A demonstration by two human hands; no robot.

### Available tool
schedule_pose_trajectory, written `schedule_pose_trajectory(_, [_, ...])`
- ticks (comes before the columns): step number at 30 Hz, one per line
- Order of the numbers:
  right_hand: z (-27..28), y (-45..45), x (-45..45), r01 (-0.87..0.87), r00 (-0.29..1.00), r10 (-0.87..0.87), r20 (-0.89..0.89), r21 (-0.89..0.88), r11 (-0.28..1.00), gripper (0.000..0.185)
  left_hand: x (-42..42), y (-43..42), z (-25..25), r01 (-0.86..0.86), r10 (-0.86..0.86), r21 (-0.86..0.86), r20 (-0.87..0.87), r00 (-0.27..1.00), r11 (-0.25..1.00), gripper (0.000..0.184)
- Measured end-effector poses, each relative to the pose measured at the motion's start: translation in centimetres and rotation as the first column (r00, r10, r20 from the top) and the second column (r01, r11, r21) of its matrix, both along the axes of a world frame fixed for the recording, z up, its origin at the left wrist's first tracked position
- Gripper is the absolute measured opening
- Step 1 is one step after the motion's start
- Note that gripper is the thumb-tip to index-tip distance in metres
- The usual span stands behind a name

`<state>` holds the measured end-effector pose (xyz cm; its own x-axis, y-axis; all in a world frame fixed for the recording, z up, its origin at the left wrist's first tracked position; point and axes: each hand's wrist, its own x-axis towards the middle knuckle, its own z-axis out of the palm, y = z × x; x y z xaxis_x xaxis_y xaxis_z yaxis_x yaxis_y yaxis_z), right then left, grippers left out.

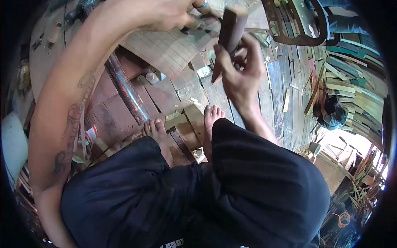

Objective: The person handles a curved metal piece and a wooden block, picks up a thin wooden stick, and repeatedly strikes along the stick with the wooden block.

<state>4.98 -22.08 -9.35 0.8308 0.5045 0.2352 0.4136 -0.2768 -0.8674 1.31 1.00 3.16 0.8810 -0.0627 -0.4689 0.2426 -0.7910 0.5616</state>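
Observation:
My right hand [245,76] is wrapped around a dark brown piece, apparently wood [231,32], held tilted up at the top middle. Its upper end is broad and lighter, and a thin part of the same colour shows below my fingers. Close by on the left, my left hand [175,15] wears a ring, and its fingers are curled together. Motion blur smears the fingertips, and what they hold cannot be made out. Below both hands lies a pale wooden board [161,51] with lines across its face.
A scuffed metal pipe [126,84] runs toward my bare feet. A small jar [151,77] stands beside it. Curved dark wooden frame parts [302,39] lie at the upper right. Stacked wood strips [362,99] fill the right side, where another person [332,112] sits.

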Motion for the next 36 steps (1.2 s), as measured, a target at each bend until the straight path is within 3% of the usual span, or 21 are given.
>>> schedule_pose_trajectory(1, [0.8, 0.8, 0.8, -0.006, 1.000, 0.005, 0.022, 0.038, 0.999, 0.036, -0.2, -0.2, 0.0, -0.005, 0.004, -0.037, -0.021, 1.000, 0.999, 0.026])
schedule_pose_trajectory(4, [-1.0, -0.9, 0.0, 0.055, 0.998, -0.053, 0.033, -0.084, 0.995, 0.037, 0.2, -0.2, -0.8, 0.012, -0.014, -0.067, -0.031, 0.999, 0.998, 0.026])
schedule_pose_trajectory(5, [-2.0, -2.5, -1.0, 0.088, 0.996, -0.089, -0.003, -0.147, 0.985, 0.037, 0.0, 0.0, -0.9, 0.100, -0.102, 0.018, 0.117, 0.988, 0.995, 0.026])
schedule_pose_trajectory(6, [-2.0, -3.2, -1.2, 0.091, 0.994, -0.102, -0.026, -0.267, 0.959, 0.038, -0.4, 0.3, -1.8, 0.080, -0.102, 0.099, 0.237, 0.966, 0.992, 0.027])
schedule_pose_trajectory(7, [-2.8, -3.8, -1.1, 0.087, 0.996, -0.086, 0.016, -0.249, 0.965, 0.037, -0.8, 0.5, -2.6, 0.058, -0.113, 0.167, 0.344, 0.932, 0.984, 0.027])
schedule_pose_trajectory(9, [-0.8, -2.6, -0.5, 0.128, 0.991, -0.130, -0.030, -0.060, 0.990, 0.036, -1.1, 0.5, -2.6, 0.051, -0.087, 0.121, 0.311, 0.947, 0.991, 0.026])
schedule_pose_trajectory(10, [0.5, -1.1, 0.1, 0.109, 0.994, -0.112, 0.016, 0.120, 0.987, 0.034, -1.3, 0.2, -2.6, 0.050, -0.066, 0.066, 0.271, 0.960, 0.997, 0.026])
schedule_pose_trajectory(11, [1.2, -0.7, 1.1, 0.046, 0.998, -0.051, 0.026, 0.156, 0.987, 0.034, -1.3, -0.1, -2.4, 0.050, -0.053, 0.018, 0.236, 0.970, 0.999, 0.025])
schedule_pose_trajectory(13, [1.5, 0.7, 1.2, 0.011, 0.998, -0.019, 0.063, 0.120, 0.993, 0.035, -0.7, 0.1, -1.0, 0.044, -0.037, -0.033, 0.200, 0.979, 0.998, 0.024])
schedule_pose_trajectory(14, [1.0, 0.2, 0.7, 0.001, 0.994, 0.006, 0.114, -0.063, 0.998, 0.038, -0.4, 0.2, -0.8, 0.044, -0.039, -0.018, 0.212, 0.977, 0.999, 0.024])
schedule_pose_trajectory(17, [-1.6, -2.2, -0.6, 0.031, 0.999, -0.034, -0.025, -0.120, 0.992, 0.040, -0.3, 1.1, -2.9, 0.072, -0.102, 0.105, 0.321, 0.942, 0.992, 0.033])
schedule_pose_trajectory(19, [-1.1, -3.0, -0.4, 0.075, 0.996, -0.085, -0.029, -0.257, 0.964, 0.040, -0.6, 0.8, -4.7, 0.102, -0.158, 0.167, 0.371, 0.915, 0.981, 0.041])
schedule_pose_trajectory(21, [-1.8, -3.6, -0.3, 0.110, 0.986, -0.121, -0.118, -0.099, 0.989, 0.039, -1.0, 0.9, -5.4, 0.141, -0.209, 0.177, 0.458, 0.864, 0.974, 0.036])
schedule_pose_trajectory(23, [-1.8, -3.6, 0.1, 0.096, 0.992, -0.092, -0.092, 0.044, 0.994, 0.038, -1.4, 1.1, -5.9, 0.137, -0.239, 0.219, 0.561, 0.793, 0.966, 0.036])
schedule_pose_trajectory(27, [-1.7, -3.6, 0.3, 0.083, 0.996, -0.076, -0.048, 0.165, 0.983, 0.038, -1.6, -0.3, -6.0, 0.165, -0.224, 0.157, 0.533, 0.816, 0.974, 0.033])
schedule_pose_trajectory(29, [-1.9, -3.7, -0.1, 0.073, 0.995, -0.061, -0.073, 0.170, 0.983, 0.039, -2.1, -0.9, -6.6, 0.120, -0.165, 0.114, 0.672, 0.721, 0.986, 0.030])
schedule_pose_trajectory(32, [-2.0, -3.9, -0.6, 0.056, 0.997, -0.052, -0.054, 0.090, 0.994, 0.040, -2.6, -0.8, -6.5, 0.105, -0.124, 0.069, 0.664, 0.737, 0.992, 0.026])
schedule_pose_trajectory(36, [-2.0, -3.1, -1.0, -0.016, 1.000, 0.013, 0.024, 0.147, 0.989, 0.046, -2.7, -0.9, -6.0, 0.088, -0.139, 0.109, 0.686, 0.714, 0.990, 0.025])
